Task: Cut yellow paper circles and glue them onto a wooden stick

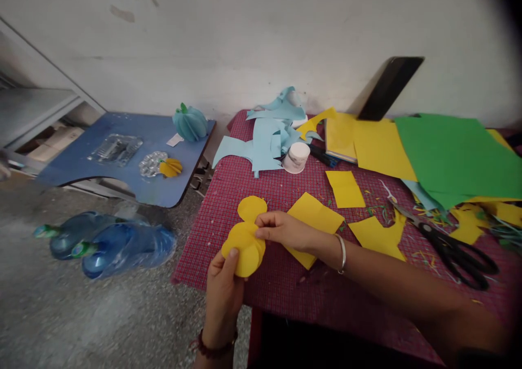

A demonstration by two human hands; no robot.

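Several round yellow paper circles are fanned out in my left hand, its thumb pressing on top of them. My right hand pinches the right edge of the same circles between thumb and fingers. Just beyond my fingers shows another yellow circle; whether it touches the others I cannot tell. Under my right wrist lies a yellow paper square on the red checked tablecloth. A smaller yellow square and a cut yellow scrap lie to the right.
Black-handled scissors lie at the right amid paper shreds. Green sheets, blue scraps, a paper cup and a leaning black phone-like slab stand behind. Left, a blue table bears paper pumpkins; water jugs lie below.
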